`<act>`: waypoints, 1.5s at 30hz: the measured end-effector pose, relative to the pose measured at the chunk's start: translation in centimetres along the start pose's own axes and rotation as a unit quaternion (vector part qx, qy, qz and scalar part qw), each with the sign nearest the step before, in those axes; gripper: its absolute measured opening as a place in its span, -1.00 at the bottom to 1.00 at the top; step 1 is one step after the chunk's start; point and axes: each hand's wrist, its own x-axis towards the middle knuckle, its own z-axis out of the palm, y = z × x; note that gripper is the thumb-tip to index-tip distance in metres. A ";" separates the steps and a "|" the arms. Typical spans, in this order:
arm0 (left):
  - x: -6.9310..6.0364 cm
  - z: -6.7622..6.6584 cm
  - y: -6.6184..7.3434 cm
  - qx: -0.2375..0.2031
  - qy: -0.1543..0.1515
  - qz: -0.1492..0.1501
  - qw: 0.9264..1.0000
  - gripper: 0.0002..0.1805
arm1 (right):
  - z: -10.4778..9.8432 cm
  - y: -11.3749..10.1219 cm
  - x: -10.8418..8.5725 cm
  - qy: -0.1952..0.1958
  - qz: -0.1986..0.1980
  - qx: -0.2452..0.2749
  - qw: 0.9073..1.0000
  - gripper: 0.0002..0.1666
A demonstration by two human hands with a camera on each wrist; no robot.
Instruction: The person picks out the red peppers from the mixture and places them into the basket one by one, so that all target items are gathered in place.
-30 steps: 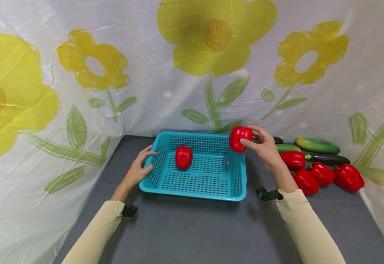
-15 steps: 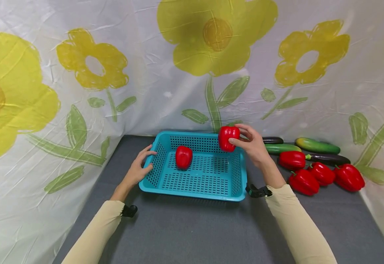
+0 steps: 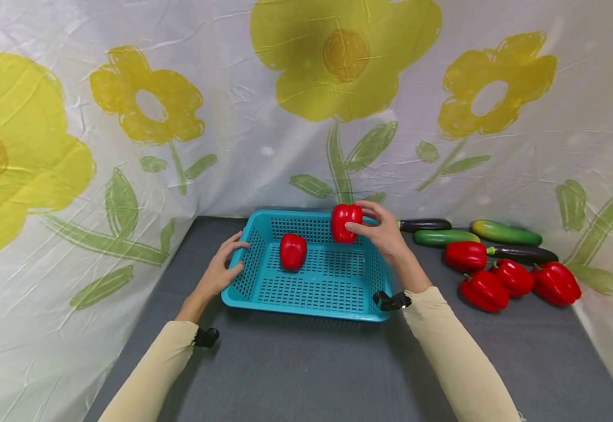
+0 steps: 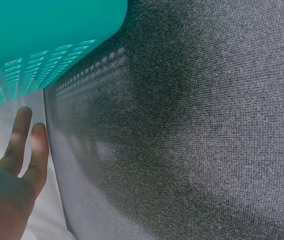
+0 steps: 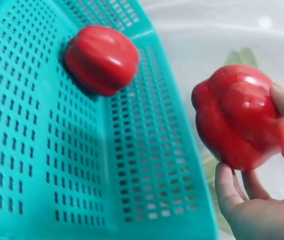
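Note:
In the head view a blue plastic basket (image 3: 306,316) with perforated walls stands on the dark cloth. A red bell pepper (image 3: 293,252) lies inside it, left of centre. Above the back right part of the basket, my right hand (image 3: 382,234) holds another red bell pepper (image 5: 242,117) between thumb and fingers. My left hand (image 3: 217,272) is at the basket's left end, its fingers spread at the rim. In the left wrist view two fingers (image 4: 39,150) extend fairly straight beside the basket wall (image 4: 47,65); whether they touch it I cannot tell.
Right of the basket lie several more red bell peppers (image 3: 557,283), two eggplants, one at the back (image 3: 426,224), a cucumber (image 3: 443,237) and a yellow-green cucumber-like vegetable (image 3: 506,232). A white curtain with painted flowers (image 3: 312,164) hangs behind the table.
My right hand has moved left with the bell pepper, from the basket's right end to further over its inside. An eggplant behind that hand has come into view. My left hand stays put.

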 end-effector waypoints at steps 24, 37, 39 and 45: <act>0.1 0.5 -3.7 -0.017 0.009 0.008 1.000 -0.53 | 4.1 3.6 1.9 -0.014 0.056 -0.003 0.998 -0.35; -0.1 0.0 -0.2 -0.018 -0.003 0.004 1.000 -0.55 | 4.4 5.1 2.2 -0.021 0.121 -0.015 0.992 -0.33; -0.1 0.0 -0.3 -0.018 -0.002 0.006 1.000 -0.55 | 4.4 5.3 2.3 -0.024 0.131 -0.017 0.991 -0.33; -0.1 0.0 -0.1 -0.016 -0.001 0.013 1.000 -0.56 | 4.4 5.7 2.3 -0.035 0.151 -0.012 0.988 -0.32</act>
